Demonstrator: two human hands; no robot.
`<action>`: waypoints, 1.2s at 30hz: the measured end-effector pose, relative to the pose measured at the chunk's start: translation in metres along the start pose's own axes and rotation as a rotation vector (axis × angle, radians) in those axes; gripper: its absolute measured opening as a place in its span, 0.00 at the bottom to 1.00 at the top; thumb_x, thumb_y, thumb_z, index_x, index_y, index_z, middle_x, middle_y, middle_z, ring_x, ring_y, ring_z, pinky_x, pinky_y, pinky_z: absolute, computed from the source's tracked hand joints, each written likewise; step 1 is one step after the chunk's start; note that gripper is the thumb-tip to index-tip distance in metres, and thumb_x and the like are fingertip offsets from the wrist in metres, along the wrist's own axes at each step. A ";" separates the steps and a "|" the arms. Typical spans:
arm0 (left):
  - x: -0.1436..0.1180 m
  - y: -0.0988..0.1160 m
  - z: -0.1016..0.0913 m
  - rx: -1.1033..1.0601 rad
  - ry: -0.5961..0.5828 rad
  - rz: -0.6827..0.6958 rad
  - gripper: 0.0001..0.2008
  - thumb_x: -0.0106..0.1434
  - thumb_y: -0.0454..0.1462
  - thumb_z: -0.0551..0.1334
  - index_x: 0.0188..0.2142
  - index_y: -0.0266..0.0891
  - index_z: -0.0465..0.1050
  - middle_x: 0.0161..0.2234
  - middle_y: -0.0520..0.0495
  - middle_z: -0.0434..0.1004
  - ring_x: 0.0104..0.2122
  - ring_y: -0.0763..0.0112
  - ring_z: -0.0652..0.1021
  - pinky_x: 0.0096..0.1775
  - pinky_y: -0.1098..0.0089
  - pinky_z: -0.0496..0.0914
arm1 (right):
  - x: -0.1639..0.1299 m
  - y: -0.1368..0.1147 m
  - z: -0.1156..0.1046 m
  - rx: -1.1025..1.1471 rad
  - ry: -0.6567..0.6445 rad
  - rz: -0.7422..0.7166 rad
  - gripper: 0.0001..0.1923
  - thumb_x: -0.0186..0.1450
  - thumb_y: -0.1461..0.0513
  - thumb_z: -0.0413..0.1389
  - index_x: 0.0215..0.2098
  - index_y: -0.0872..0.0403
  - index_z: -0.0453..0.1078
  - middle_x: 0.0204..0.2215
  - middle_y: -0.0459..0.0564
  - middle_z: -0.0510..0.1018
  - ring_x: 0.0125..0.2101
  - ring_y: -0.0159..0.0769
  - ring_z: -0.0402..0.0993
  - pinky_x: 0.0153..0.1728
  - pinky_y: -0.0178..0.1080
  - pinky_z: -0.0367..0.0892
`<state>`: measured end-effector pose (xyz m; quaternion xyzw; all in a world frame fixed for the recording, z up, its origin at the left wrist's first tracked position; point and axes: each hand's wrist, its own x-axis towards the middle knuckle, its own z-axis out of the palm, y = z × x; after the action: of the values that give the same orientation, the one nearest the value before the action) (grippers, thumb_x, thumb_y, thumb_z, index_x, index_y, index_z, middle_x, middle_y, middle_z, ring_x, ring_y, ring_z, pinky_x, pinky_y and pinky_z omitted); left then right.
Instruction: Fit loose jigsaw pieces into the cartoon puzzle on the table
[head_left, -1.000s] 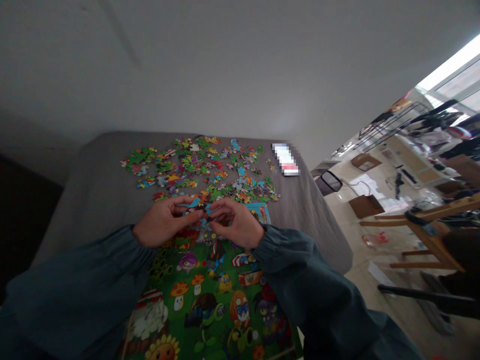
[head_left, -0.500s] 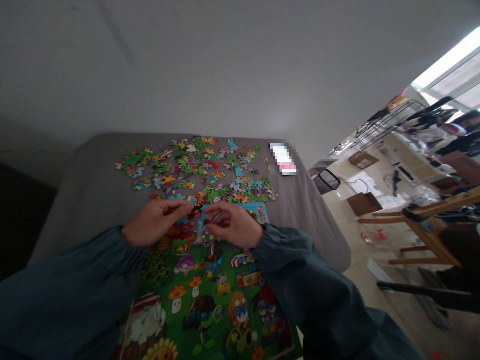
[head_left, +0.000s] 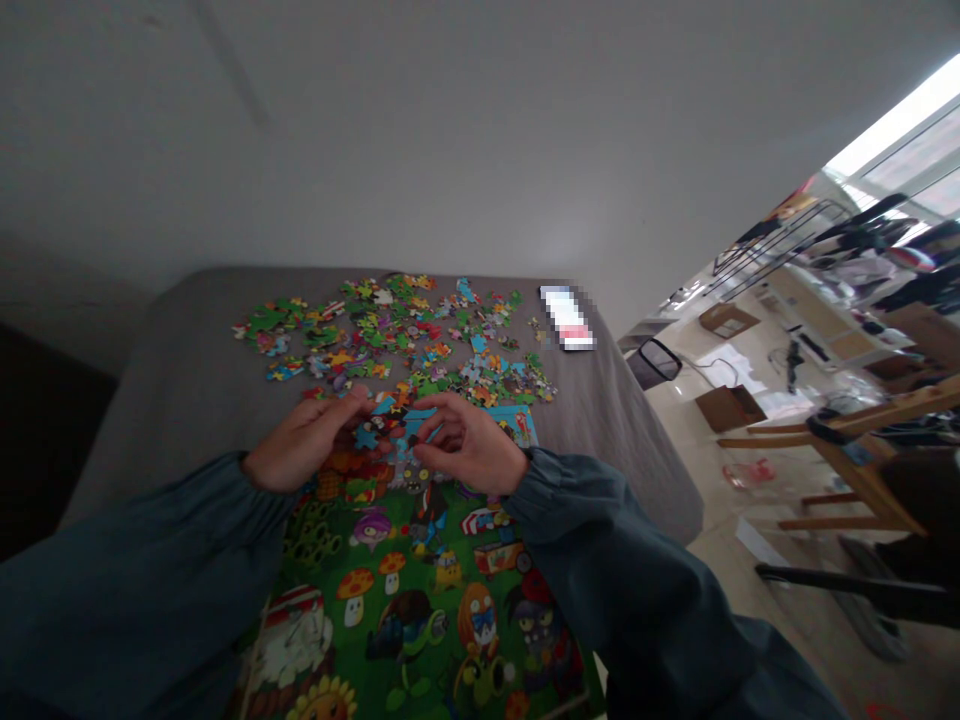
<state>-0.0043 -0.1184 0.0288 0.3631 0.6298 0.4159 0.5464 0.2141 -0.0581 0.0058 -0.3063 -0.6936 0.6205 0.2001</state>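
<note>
A broad grey cloth-covered tabletop (head_left: 187, 380) filled the middle of the view, running back to a plain pale wall. On its near half lay the big green cartoon jigsaw picture (head_left: 420, 610), crowded with mushrooms, a sunflower and zombie faces, its far blue edge sitting right under the hands. Beyond it, a wide scatter of loose multicoloured jigsaw pieces (head_left: 390, 335) spread across the cloth, and just right of that scatter lay 1 small white-and-red flat object (head_left: 568, 318), blurred beyond telling.

Both arms came in wearing dark teal sleeves. The left hand (head_left: 304, 452) sat at the picture's far edge, thumb and forefinger in a pinching grip, the fingertips touching the small blue star-shaped jigsaw piece (head_left: 367, 437); whether it was lifted or lay flat on the picture could not be told. The right hand (head_left: 469, 452) hovered just beside it, fingers curled, thumb and forefinger drawn close over the blue edge; whether that grip held anything could not be told. The 2 hands were near each other, not touching.
</note>
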 end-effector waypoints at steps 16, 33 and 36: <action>0.004 -0.001 -0.013 0.151 -0.083 0.077 0.32 0.49 0.60 0.75 0.45 0.41 0.82 0.36 0.45 0.88 0.37 0.57 0.86 0.41 0.63 0.83 | -0.001 0.007 0.003 -0.054 -0.229 -0.009 0.48 0.64 0.63 0.69 0.75 0.48 0.50 0.33 0.39 0.77 0.28 0.28 0.77 0.32 0.32 0.75; -0.001 -0.005 -0.007 -0.153 -0.099 -0.068 0.45 0.48 0.54 0.80 0.63 0.55 0.70 0.44 0.51 0.89 0.42 0.59 0.87 0.37 0.66 0.85 | 0.024 0.001 -0.075 -0.731 0.362 -0.222 0.13 0.73 0.58 0.59 0.53 0.51 0.80 0.45 0.54 0.83 0.49 0.44 0.76 0.57 0.47 0.67; 0.001 -0.008 -0.006 -0.115 -0.107 -0.083 0.45 0.45 0.56 0.81 0.60 0.50 0.73 0.39 0.51 0.89 0.42 0.55 0.88 0.35 0.63 0.86 | 0.032 0.013 -0.114 -0.875 0.713 0.022 0.18 0.73 0.60 0.57 0.59 0.53 0.77 0.59 0.59 0.77 0.62 0.51 0.66 0.64 0.53 0.59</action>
<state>-0.0108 -0.1218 0.0214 0.3264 0.5893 0.4085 0.6159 0.2680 0.0486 0.0070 -0.5585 -0.7726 0.1354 0.2699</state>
